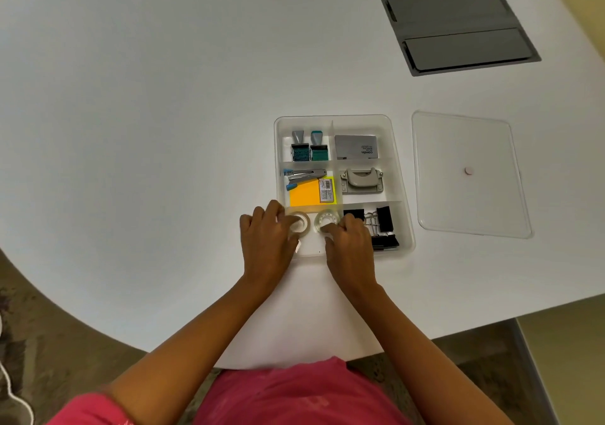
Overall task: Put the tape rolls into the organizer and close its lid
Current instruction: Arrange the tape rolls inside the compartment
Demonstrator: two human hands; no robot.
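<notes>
Head view: the left hand (266, 233) pinches one tape roll (300, 222) and the right hand (348, 241) pinches another roll (327, 221), both in the near-left compartment of the open organizer (401, 175); the lid (471, 149) lies just right.

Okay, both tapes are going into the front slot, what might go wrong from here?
The two tape rolls sit close together under the left hand and right hand; one might end up tilted and block the lid. The lid lies apart, right of the organizer, and could seat crooked.
</notes>
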